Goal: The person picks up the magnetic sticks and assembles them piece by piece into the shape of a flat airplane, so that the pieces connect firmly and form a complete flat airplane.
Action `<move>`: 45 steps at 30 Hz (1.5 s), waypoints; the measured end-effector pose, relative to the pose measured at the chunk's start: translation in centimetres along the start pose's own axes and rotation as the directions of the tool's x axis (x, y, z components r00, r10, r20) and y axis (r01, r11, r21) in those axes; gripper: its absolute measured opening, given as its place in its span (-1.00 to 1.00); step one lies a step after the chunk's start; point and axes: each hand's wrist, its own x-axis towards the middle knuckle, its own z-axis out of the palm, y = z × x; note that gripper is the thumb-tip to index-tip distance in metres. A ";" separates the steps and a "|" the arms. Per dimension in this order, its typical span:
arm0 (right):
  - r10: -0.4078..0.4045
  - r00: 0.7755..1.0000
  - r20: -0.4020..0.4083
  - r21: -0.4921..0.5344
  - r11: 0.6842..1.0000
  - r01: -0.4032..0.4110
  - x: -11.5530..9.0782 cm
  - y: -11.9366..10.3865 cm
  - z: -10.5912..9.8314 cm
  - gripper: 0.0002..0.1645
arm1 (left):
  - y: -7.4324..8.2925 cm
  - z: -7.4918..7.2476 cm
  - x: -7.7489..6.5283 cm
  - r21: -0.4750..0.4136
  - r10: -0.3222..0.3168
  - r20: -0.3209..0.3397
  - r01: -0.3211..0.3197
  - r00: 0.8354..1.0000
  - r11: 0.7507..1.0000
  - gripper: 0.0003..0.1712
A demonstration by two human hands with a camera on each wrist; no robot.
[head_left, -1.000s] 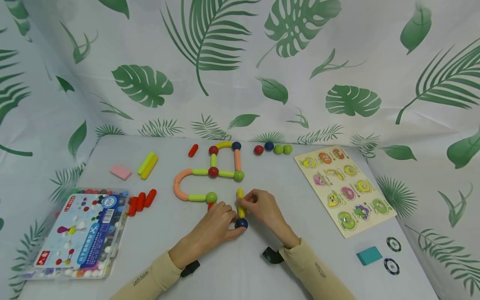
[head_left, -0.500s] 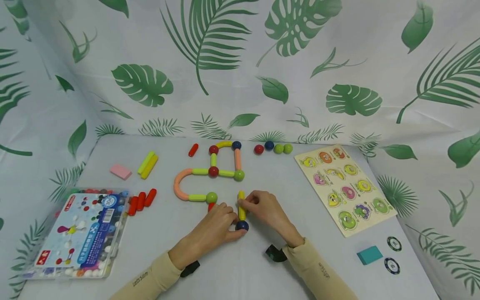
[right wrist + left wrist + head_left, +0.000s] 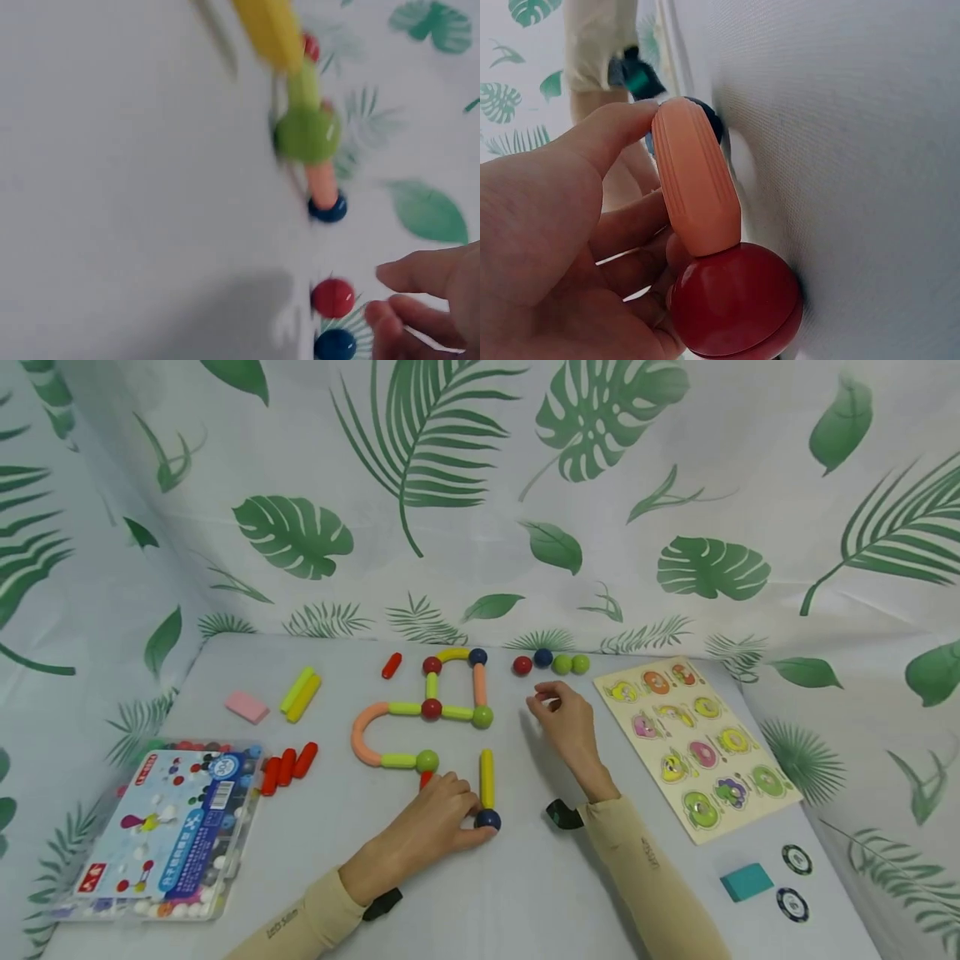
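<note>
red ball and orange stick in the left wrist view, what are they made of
The red ball looks like hard plastic with a glossy finish, judging by its soft highlight and the seam line round it, though painted wood is possible. The orange stick seems moulded plastic too, more matte, with even ridges along its length.
</note>
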 end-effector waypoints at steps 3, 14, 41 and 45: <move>-0.069 0.995 -0.072 -0.005 0.998 0.069 2.1 0.6 0.4 -0.65 | -0.1 0.0 0.0 0.002 0.008 -0.006 -0.008 1.000 1.000 -0.60; -0.037 0.999 -0.015 -0.063 0.997 0.036 6.8 0.7 2.7 -0.52 | -0.1 -0.1 0.0 0.005 -0.022 0.037 0.022 0.999 1.000 -0.58; -0.039 0.974 0.225 -0.002 0.999 0.041 -1.0 0.5 1.7 -0.55 | 0.0 -0.2 -0.3 0.026 0.022 0.004 -0.022 1.000 0.999 -0.62; -0.061 0.963 0.261 0.039 0.998 0.052 -2.1 0.0 1.8 -0.59 | 0.1 -0.1 -0.2 0.018 0.028 -0.004 -0.028 1.000 0.999 -0.63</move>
